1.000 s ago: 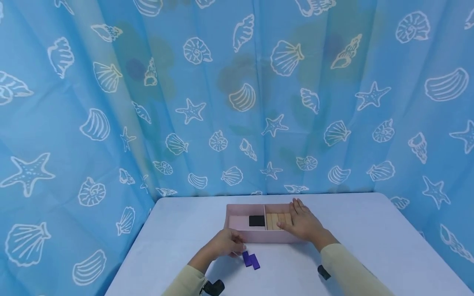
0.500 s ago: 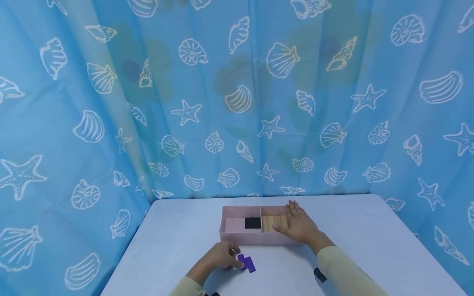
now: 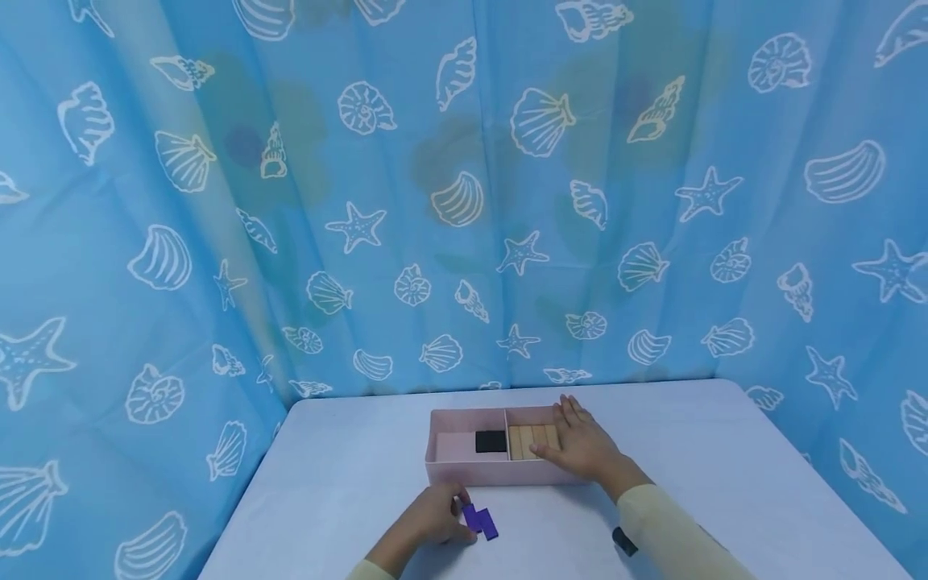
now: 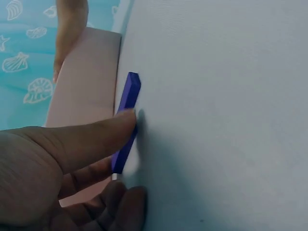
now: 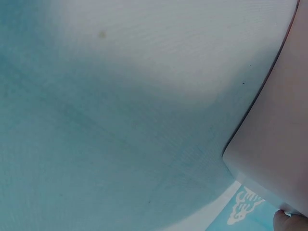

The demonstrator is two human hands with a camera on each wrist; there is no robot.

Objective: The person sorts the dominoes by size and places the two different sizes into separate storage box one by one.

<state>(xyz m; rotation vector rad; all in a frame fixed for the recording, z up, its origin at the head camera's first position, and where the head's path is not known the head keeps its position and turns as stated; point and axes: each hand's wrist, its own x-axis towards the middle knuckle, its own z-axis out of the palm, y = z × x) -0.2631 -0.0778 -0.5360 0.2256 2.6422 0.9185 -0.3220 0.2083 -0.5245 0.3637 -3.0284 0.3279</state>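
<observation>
Two purple blocks [image 3: 488, 524] lie side by side, slightly offset, on the white table in front of a pink box. My left hand [image 3: 438, 515] has its thumb and a finger at the left purple block, pinching it. In the left wrist view the thumb [image 4: 103, 139] crosses the middle of the purple strip [image 4: 130, 91], and the other fingers curl below. The pink box [image 3: 500, 474] has two compartments. A black block [image 3: 490, 441] sits in the left one, several wooden blocks [image 3: 529, 441] in the right. My right hand [image 3: 584, 445] rests straight-fingered over the box's right end, thumb above the wooden blocks.
The white table [image 3: 341, 451] reaches to a blue shell-patterned curtain [image 3: 464, 242] at the back and sides. A small black object [image 3: 624, 541] shows beside the right sleeve. The box's divider [image 3: 507, 435] stands between the two compartments.
My left hand has moved down to the purple blocks, thumb and finger closing around the left one. The right hand stays on the box. The head view has shifted slightly.
</observation>
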